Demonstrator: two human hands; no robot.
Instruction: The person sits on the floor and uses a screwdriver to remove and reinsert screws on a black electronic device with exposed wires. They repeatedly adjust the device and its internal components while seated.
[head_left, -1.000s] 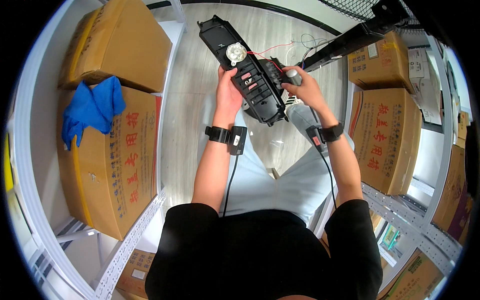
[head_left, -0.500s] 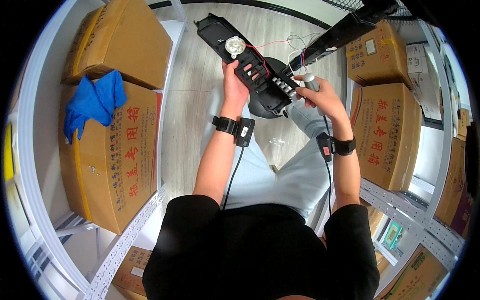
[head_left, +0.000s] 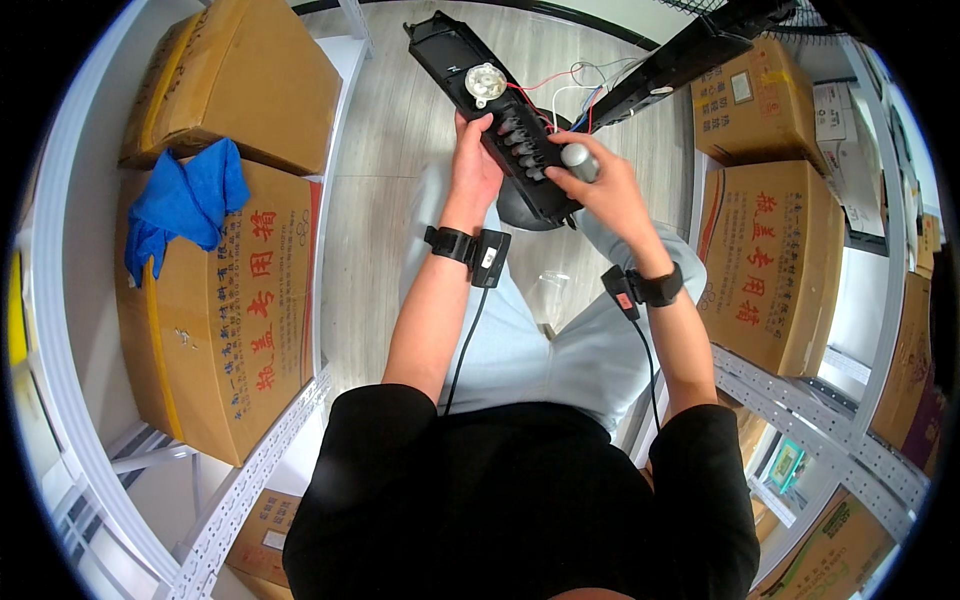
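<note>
My left hand (head_left: 474, 165) is closed round the near side of a long black plastic housing (head_left: 452, 52), which lies tilted from upper left to lower right. A round clear-and-white speaker-like part (head_left: 486, 85) with red wires sits on its upper half. Along its lower half runs a strip of several rounded grey pieces (head_left: 524, 146). My right hand (head_left: 608, 188) keeps a tool with a thick grey handle (head_left: 579, 161) between thumb and fingers; the tool's working end is hidden. Its fingertips touch the housing's right edge beside the strip.
Thin coloured wires (head_left: 578, 82) run from the housing to a long black part (head_left: 680, 72) at the upper right. Beneath the housing is a black round base (head_left: 522, 211). Cardboard boxes (head_left: 262, 300) fill the shelves on both sides; a blue cloth (head_left: 190, 200) drapes over one at left.
My right hand has moved left and slightly up with the grey-handled tool. The strip, earlier angled off the housing's right side, now lies along it. The housing has shifted slightly up.
</note>
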